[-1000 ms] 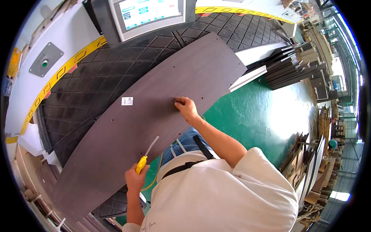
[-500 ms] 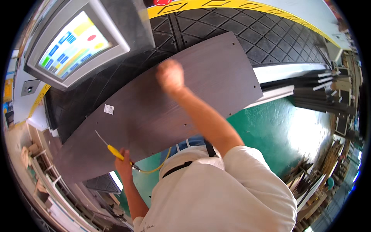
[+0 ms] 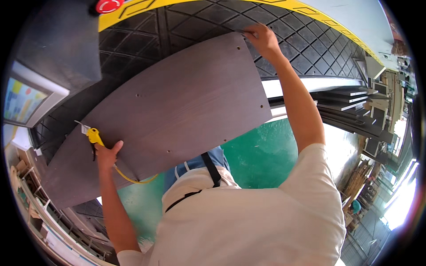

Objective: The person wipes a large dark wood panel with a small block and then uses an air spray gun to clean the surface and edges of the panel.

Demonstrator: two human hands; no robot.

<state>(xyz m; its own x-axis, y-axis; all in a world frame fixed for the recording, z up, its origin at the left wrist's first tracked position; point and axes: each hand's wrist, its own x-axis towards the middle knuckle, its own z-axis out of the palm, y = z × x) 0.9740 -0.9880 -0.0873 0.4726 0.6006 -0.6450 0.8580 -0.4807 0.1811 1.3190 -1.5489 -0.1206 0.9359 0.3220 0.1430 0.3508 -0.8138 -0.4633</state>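
Note:
A long brown panel (image 3: 191, 97) with one curved edge and several small drilled holes lies aslant in front of me. My left hand (image 3: 106, 155) is closed round a yellow air blow gun (image 3: 93, 135), its thumb spread out over the panel. The gun's thin nozzle points away from me, beside a small white label (image 3: 84, 129) on the panel. A yellow air hose (image 3: 137, 181) curves from below that hand toward my body. My right hand (image 3: 265, 41) reaches to the panel's far right corner, its fingers pinched at the edge there.
Black grooved matting (image 3: 306, 48) covers the machine bed beneath and beyond the panel. A yellow-edged rail with a red button (image 3: 108, 5) runs along the back. At the left stands a control screen (image 3: 24, 99). Stacked dark boards (image 3: 346, 104) lie at the right, above a green floor (image 3: 262, 155).
My right hand has gone from over the panel's middle to its far right corner. The left hand with the blow gun has moved farther over the panel. My view has shifted right.

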